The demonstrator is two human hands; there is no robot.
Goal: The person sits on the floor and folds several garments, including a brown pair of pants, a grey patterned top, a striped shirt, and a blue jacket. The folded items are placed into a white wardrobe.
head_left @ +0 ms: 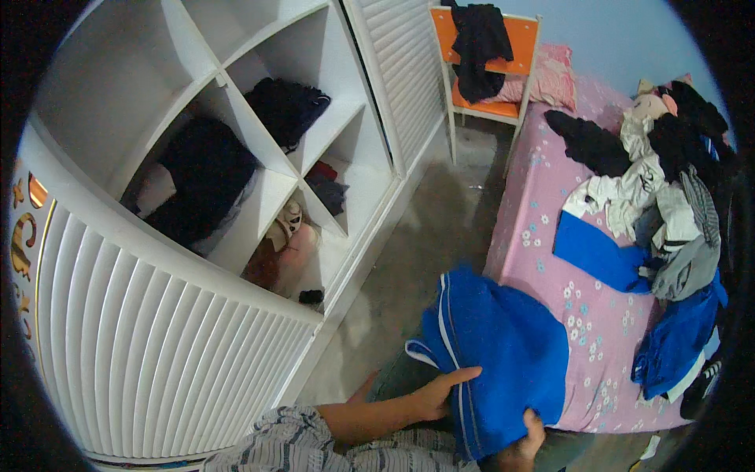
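Note:
A bright blue garment (511, 338) with thin white piping along its left side hangs in front of me, partly over the near edge of the bed. Its exact kind is not clear from the folds. My left hand (442, 395) grips its left side, thumb lying on top of the cloth and fingers hidden beneath. Lower down, at the near right corner, my right hand (528, 440) pinches the cloth with its thumb uppermost. A loose fold with a white edge sticks out to the left, above my left wrist.
A bed with a pink flowered sheet (535, 228) bears a heap of clothes (676, 212) on its right. At left stands a white wardrobe (259, 177) with dark clothes in its compartments. An orange chair (521, 35) with a black garment stands beyond the grey floor (417, 228).

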